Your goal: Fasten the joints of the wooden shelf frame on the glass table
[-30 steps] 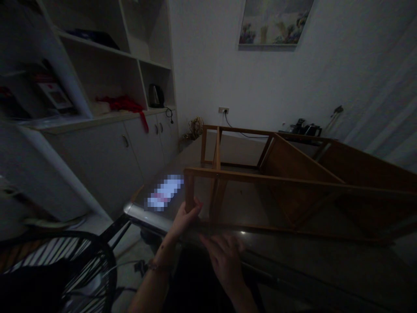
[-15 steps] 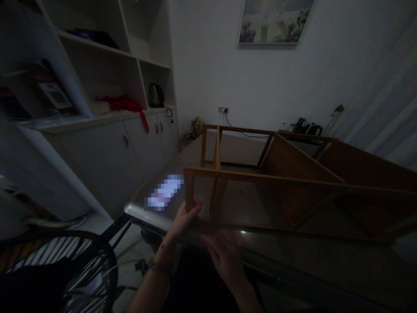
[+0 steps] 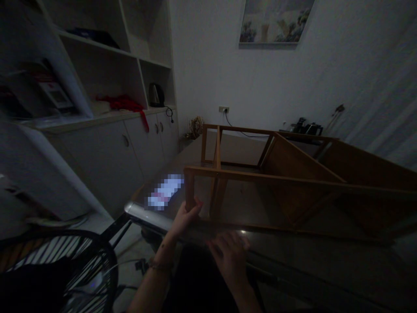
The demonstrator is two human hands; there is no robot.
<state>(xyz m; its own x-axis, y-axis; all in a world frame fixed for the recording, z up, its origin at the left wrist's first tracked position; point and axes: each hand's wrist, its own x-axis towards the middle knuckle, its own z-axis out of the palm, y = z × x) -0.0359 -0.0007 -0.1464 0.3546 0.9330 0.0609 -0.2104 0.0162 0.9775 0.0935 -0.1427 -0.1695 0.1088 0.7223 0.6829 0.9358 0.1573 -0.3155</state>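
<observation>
Wooden frame [image 3: 267, 178] lies on its side across the dark glossy counter [image 3: 309, 256], long rails running left to right and open bays facing up. Left hand [image 3: 184, 217] is wrapped round the near-left corner post, thumb on the near face. That grip prob. steadies the light frame, since a corner gives the most leverage. Right hand [image 3: 230, 254] sits knuckles-up w/ fingers bent at the counter's near edge, just short of the bottom rail. Too dark to tell if it grips anything.

Lit screen [image 3: 164, 191] lies flat on the counter just left of the post, close enough to get knocked if the frame slides left. Black wire grille [image 3: 65, 261] sits low at near left, beside the counter. White cabinet [image 3: 107, 161] runs along the left wall w/ kettle [image 3: 155, 95] and red cloth [image 3: 122, 103] on top.
</observation>
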